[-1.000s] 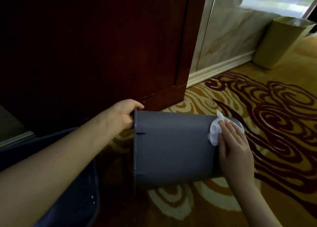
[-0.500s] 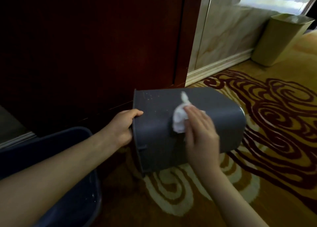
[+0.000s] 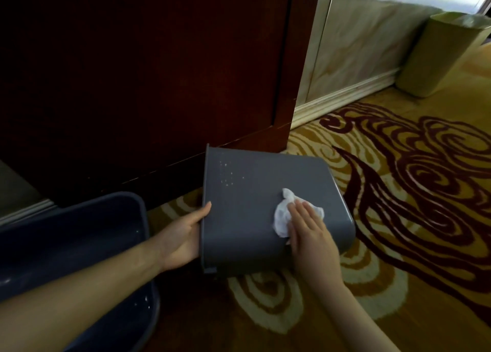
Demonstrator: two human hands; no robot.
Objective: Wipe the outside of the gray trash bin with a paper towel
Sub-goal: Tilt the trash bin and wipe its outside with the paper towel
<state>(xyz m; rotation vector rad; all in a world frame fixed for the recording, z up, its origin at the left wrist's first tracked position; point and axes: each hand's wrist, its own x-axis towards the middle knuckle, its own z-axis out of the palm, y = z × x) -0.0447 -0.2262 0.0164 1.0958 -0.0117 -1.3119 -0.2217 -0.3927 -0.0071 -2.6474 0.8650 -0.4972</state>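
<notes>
Slid rightward, right hand presses paper towel flat on unlabelled gray bin; left hand clamps its rim.

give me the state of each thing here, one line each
gray trash bin: tipped on its side, held off the carpet, white specks near the rim
paper towel: crumpled, pressed flat on the bin's side
left hand: gripping the bin's rim
right hand: flat on the towel
dark blue tub: upright, open
tan bin: upright by the wall
</notes>
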